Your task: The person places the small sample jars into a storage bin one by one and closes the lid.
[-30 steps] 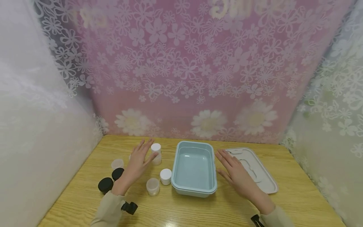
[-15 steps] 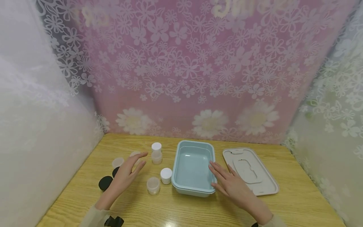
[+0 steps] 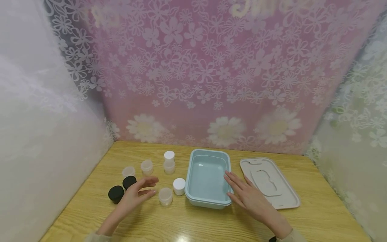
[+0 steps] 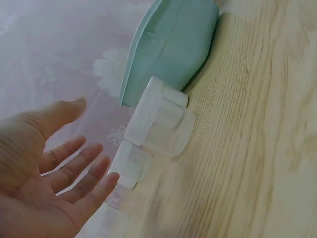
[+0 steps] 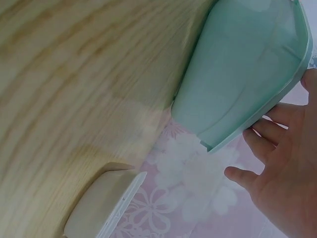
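Observation:
My left hand hovers with loosely bent fingers just left of a clear, lidless jar; nothing is in its grasp. In the left wrist view, its fingers spread beside that clear jar. A white-capped jar stands between the clear jar and a light blue rectangular tub. My right hand has its extended fingers at the tub's right rim. The right wrist view shows those fingers along the rim of the tub, seemingly touching it.
Two black-capped jars stand at the left, near my left forearm. Behind are more clear jars and a white cap or capped jar. A pale grey lid lies right of the tub. A flowered curtain closes off the back.
My left hand has drawn back from the rear jars toward the front clear jar. My right hand has shifted left from beside the grey lid to the tub's rim.

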The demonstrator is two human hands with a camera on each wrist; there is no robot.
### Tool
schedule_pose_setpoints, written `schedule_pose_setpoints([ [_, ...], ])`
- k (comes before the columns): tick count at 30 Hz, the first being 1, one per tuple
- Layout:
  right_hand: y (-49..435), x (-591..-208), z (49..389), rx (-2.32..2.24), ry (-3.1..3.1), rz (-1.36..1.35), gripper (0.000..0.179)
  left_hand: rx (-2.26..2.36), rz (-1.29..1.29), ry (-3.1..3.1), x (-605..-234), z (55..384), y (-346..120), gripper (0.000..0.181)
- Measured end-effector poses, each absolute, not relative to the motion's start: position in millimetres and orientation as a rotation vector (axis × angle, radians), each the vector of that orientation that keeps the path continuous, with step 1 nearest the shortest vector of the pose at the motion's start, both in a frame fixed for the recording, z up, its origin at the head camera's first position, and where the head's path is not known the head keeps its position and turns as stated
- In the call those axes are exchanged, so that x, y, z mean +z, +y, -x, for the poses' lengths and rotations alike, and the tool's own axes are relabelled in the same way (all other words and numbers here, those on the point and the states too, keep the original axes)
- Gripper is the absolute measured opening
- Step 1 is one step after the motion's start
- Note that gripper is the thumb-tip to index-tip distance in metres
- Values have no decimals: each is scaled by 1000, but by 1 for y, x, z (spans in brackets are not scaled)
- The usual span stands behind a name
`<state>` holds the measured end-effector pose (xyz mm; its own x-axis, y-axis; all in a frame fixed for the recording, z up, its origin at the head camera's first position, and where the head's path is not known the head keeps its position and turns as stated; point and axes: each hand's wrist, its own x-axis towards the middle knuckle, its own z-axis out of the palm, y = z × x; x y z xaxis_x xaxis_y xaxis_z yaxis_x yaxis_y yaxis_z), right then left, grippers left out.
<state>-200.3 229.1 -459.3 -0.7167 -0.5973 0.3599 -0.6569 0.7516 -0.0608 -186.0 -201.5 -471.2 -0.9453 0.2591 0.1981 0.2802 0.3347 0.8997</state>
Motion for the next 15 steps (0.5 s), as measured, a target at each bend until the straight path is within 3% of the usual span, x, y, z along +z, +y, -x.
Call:
schedule_pose_setpoints([
  [7, 232, -461, 202, 290, -2629, -977, 66, -1994, 550, -2588, -479, 193, -196, 60],
  [15, 232, -463, 204, 313, -2613, -1000, 68, -2092, 595, -2653, -495, 199, -191, 60],
])
